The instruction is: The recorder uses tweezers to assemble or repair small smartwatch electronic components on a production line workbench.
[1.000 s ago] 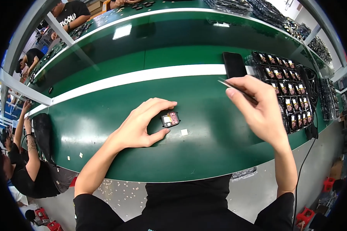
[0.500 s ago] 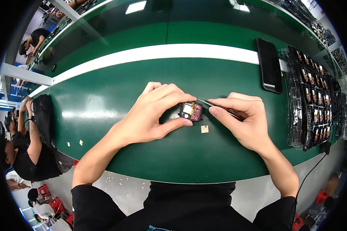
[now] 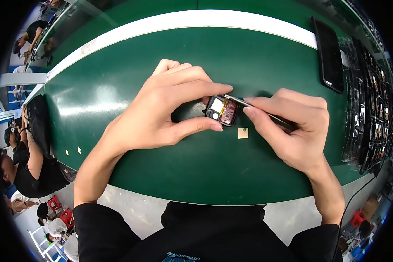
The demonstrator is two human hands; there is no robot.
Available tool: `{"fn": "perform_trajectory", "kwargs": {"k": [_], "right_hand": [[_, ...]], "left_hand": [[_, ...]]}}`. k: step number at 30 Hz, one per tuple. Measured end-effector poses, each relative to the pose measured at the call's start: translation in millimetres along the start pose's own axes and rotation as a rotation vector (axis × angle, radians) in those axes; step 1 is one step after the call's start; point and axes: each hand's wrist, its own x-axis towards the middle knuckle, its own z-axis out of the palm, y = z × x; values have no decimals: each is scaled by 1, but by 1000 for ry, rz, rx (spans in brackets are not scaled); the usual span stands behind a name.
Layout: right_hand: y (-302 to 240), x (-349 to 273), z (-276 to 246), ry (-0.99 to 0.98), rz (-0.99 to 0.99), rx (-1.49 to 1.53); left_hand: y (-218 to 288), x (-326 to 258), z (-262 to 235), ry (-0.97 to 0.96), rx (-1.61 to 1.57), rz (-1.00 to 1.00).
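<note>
- Left hand (image 3: 161,109) pinches small open device (image 3: 222,110), thumb and forefinger closed on it.
- Right hand (image 3: 292,126) at 3 o'clock, fingers shut on tweezers (image 3: 249,104), tips touching device.
- Tan square (image 3: 243,132) at 5 o'clock.

Work surface (image 3: 118,100), centre of frame: smooth green mat with a soft sheen, light glare at left; a white matt stripe (image 3: 196,19) runs along the upper part. Small device (image 3: 222,110) at centre: black plastic shell, red circuit board exposed, one pale glossy patch. Tweezers (image 3: 253,107): bright bare metal. Small square (image 3: 243,132) below them: tan, matt, paper-like. Phone (image 3: 329,54), upper right: glossy black. Trays (image 3: 358,131), right edge: clear shiny plastic.
</note>
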Motion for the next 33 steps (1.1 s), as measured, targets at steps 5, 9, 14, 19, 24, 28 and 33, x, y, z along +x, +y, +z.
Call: {"fn": "perform_trajectory", "kwargs": {"k": [5,9,14,19,24,28,33], "right_hand": [[1,-3,-4,-12,55,-3],[0,-3,-7,-49,55,-5],[4,-3,-5,-60,35,-22],[7,-3,-2,-51,1,-16],[5,-4,-1,-45,1,-37],[5,-4,-2,-57,-4,-46],[6,-4,-1,-49,6,-20]], "left_hand": [[1,0,-2,3,-85,-64],[0,1,-2,26,-101,-76],[-2,3,0,42,-81,-68],[1,4,1,36,-67,-81],[3,5,0,32,-54,-94],[4,4,0,29,-55,-106],[3,4,0,27,-60,-115]]}}
